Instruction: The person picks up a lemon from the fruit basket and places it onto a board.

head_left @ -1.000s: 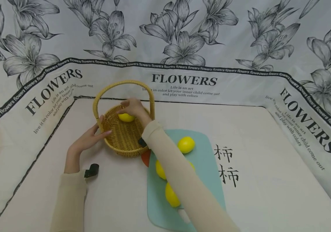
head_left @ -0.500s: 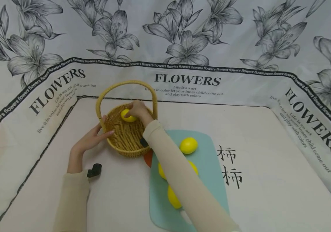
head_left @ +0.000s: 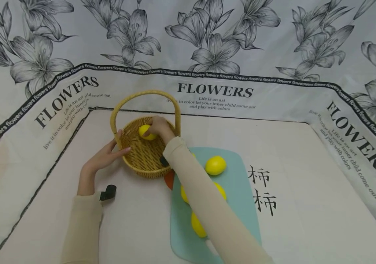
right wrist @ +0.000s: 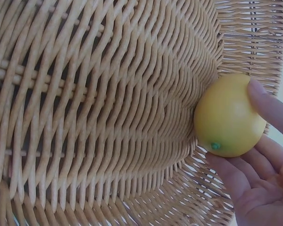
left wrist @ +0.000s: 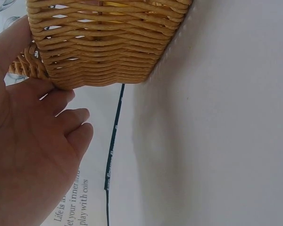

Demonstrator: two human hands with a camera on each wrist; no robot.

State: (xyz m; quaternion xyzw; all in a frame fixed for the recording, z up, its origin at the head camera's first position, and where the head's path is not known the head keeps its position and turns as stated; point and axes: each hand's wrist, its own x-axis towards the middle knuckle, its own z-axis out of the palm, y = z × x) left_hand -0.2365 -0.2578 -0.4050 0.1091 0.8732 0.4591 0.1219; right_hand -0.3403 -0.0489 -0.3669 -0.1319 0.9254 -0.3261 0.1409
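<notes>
A round wicker basket (head_left: 146, 161) with a tall hooped handle stands at the middle left of the table in the head view. Inside it, against the far wall, sits a yellow lemon (head_left: 146, 134). My right hand (head_left: 160, 127) reaches in and holds this lemon with thumb and fingers on opposite sides; the right wrist view shows the green tip of the lemon (right wrist: 228, 117) touching or nearly touching the weave. My left hand (head_left: 104, 157) grips the basket's left rim near the handle's foot, thumb and fingers on either side of the wicker wall (left wrist: 104, 52).
A pale blue-green cutting board (head_left: 240, 209) lies right of the basket. Several lemons rest on it, among them one lemon (head_left: 216, 165) near its far end; my right sleeve (head_left: 207, 194) partly covers others. An orange-red patch (head_left: 169, 179) shows between basket and board.
My right hand has come down from above the lemon to its right side, now round it. The lemon stays at the basket's far wall. My left hand keeps its grip; the whole view has shifted slightly.
</notes>
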